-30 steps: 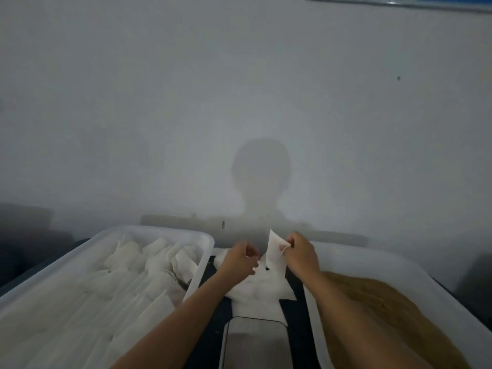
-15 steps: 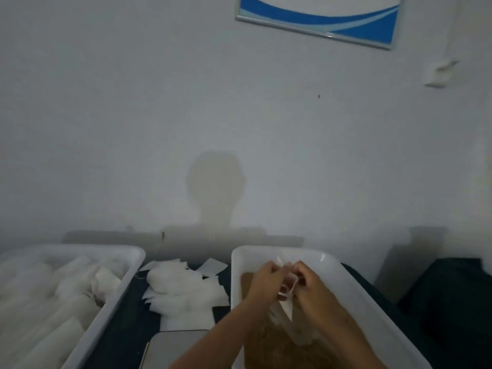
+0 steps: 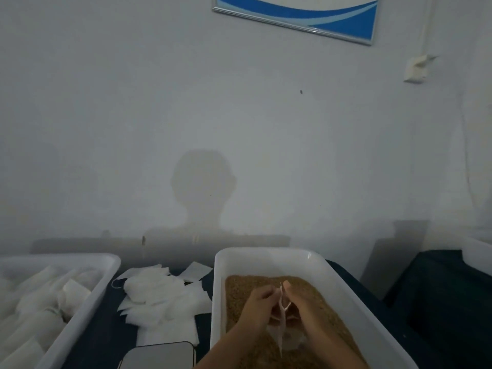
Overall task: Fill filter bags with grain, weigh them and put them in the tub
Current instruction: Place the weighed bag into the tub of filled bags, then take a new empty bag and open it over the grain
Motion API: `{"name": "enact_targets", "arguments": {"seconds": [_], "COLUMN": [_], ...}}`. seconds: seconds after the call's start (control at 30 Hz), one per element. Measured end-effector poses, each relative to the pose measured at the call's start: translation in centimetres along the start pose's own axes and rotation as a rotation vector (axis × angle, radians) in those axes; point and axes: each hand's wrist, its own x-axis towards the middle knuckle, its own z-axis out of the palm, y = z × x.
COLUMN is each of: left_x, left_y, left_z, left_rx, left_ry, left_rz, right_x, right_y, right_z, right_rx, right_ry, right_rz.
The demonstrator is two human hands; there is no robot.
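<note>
Pinching one white filter bag (image 3: 280, 332) between them, left hand (image 3: 257, 307) and right hand (image 3: 302, 304) hold it edge-up over the brown grain (image 3: 241, 292) in the right tub (image 3: 269, 257) — fingers of both curled on the bag — filled-bag tub (image 3: 87, 302) at left, empty bags (image 3: 159, 299) on the dark worktop (image 3: 102, 339) between.

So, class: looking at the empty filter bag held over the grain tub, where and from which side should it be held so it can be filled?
Hold the filter bag by its top rim, one hand each side, as the left hand and right hand do. It is thin, limp and hangs mouth-up over the grain, so pinching opposite lips from the sides probably keeps the mouth open.
</note>
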Motion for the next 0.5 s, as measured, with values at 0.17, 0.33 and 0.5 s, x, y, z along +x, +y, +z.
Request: {"name": "enact_targets", "arguments": {"seconds": [0.17,0.33,0.5], "left_x": [-0.23,-0.47,-0.51], "left_y": [-0.20,-0.27,-0.72], "left_z": [-0.22,-0.28,-0.52], "left_rx": [0.006,0.124,0.295], "left_ry": [-0.027,-0.053,-0.013], "left_rz": [0.036,0.098,0.117], "right_x": [-0.15,-0.22,0.41], "right_y": [0.05,0.11,0.45], "right_z": [0.06,-0.08,-0.32], "right_rx": [0.002,-0.011,-0.137], "right_ry": [-0.028,-0.049,-0.002], "right_rz": [-0.021,-0.018,-0.003]}}
